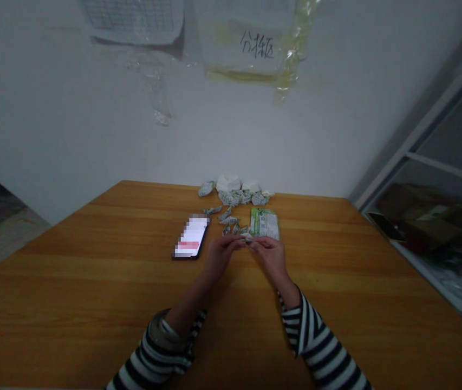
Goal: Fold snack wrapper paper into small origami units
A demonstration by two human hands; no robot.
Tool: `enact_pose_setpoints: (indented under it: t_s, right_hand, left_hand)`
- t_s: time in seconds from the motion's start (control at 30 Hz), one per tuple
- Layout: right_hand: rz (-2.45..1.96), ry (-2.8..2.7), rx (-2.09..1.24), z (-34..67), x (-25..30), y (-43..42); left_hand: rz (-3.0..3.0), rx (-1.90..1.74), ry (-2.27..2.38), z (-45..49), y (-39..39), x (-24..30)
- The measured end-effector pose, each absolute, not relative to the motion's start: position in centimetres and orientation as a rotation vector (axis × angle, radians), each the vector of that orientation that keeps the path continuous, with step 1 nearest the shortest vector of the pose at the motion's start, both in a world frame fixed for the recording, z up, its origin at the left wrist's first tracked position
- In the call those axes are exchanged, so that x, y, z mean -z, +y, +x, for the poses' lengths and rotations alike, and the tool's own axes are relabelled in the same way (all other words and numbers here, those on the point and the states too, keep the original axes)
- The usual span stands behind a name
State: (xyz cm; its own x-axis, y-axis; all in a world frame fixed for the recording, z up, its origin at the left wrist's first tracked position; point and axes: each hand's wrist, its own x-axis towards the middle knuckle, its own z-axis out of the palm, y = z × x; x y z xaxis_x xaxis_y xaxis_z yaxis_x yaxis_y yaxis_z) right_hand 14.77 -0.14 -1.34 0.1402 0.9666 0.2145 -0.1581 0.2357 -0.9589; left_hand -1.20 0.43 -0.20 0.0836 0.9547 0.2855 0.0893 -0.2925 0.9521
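My left hand and my right hand meet over the middle of the table, fingertips pinched on a small, pale folded piece of paper between them. Just beyond it lie several small twisted pieces of printed paper, grey with green patches. A green and white printed packet or paper sheet lies flat behind my right hand, partly covered by it. The fingers hide some of the held piece, so its full shape does not show.
Left of my hands a phone lies with its screen lit. Crumpled white and printed paper is heaped against the wall at the wooden table's back edge. Shelving with boxes stands on the right; taped papers hang above.
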Motion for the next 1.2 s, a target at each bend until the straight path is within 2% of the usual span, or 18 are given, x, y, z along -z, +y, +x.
enact_pose_setpoints:
  t_s: [0.33,0.67,0.87,1.03,1.2]
  right_hand:
    - [-0.959,-1.137,-0.977,14.2,1.1,-0.6]
    - [-0.824,-0.835,-1.099,12.3,2.0,-0.6]
    - [-0.834,-0.873,-1.06,12.6,2.3,-0.5]
    - [-0.856,-0.952,-1.142,14.0,2.7,0.2]
    - [-0.935,-1.124,-1.202,15.0,1.8,0.5]
  left_hand:
    - [1.178,-1.356,1.133,-0.4,0.0,-0.5]
    - [0.897,-1.431,1.047,1.2,-0.5,0.6]
    - [1.172,-1.373,1.038,0.9,-0.2,1.3]
    - [1.628,-1.114,1.112,0.1,0.4,1.7]
    - [1.503,-0.908,0.923,0.2,-0.1,0.9]
